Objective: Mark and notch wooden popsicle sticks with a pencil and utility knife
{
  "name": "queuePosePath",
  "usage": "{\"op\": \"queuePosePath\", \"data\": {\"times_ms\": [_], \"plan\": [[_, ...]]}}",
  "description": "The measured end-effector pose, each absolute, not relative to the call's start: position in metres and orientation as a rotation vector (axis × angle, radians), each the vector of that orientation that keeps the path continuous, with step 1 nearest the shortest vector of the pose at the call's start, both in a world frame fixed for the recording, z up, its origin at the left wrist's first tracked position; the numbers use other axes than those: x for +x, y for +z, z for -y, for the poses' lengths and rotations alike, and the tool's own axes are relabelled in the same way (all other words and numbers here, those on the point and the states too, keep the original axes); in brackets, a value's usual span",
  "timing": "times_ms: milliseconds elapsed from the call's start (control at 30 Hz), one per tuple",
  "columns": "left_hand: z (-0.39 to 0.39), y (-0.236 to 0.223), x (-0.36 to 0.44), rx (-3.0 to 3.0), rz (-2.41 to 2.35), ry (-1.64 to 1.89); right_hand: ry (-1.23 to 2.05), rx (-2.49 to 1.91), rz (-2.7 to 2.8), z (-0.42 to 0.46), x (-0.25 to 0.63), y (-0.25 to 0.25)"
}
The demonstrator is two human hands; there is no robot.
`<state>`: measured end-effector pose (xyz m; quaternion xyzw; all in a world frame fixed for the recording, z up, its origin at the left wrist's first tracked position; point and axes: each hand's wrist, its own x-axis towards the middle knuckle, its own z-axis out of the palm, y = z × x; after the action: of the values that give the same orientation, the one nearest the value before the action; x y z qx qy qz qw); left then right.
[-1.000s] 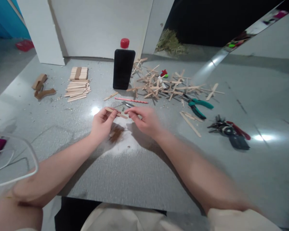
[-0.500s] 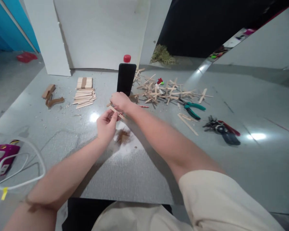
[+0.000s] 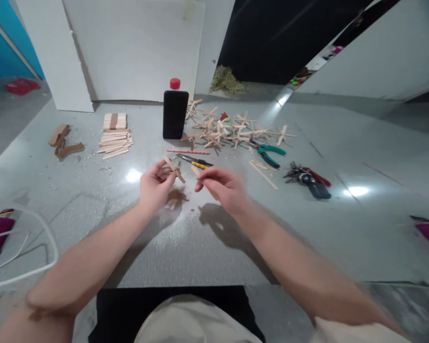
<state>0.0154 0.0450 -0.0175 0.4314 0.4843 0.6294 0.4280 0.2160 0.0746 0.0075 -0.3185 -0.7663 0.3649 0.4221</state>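
Note:
My left hand is closed on a flat wooden craft stick, which looks crossed by another small piece near its lower end. Across from it, my right hand pinches a short wooden stick piece, mostly hidden by the fingers. Both hands are raised over the grey table, apart from each other. Just beyond them lie a utility knife with black and yellow parts and a red patterned pencil-like stick.
A dark phone stands upright before a red-capped bottle. Stacked craft sticks lie left; crossed-stick pieces are heaped behind right. Teal-handled pliers and a key bunch lie right. A white cable loops left.
My right hand has drawn back from near the phone, to the right and nearer me, uncovering the knife. The left hand still holds its stick. The whole view has shifted slightly.

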Motion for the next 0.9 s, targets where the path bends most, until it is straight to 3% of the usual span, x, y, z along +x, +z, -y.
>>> {"op": "queuePosePath", "data": {"times_ms": [167, 400, 900], "plan": [[-0.035, -0.02, 0.029, 1.105, -1.194, 1.383, 0.948, -0.751, 1.767, -0.054, 0.237, -0.013], [-0.027, -0.016, 0.039, 1.116, -1.185, 1.234, 0.732, -0.879, 1.749, -0.048, 0.242, -0.024], [-0.029, -0.018, 0.044, 1.041, -1.096, 1.18, 0.462, -0.771, 1.777, -0.046, 0.248, -0.033]]}}
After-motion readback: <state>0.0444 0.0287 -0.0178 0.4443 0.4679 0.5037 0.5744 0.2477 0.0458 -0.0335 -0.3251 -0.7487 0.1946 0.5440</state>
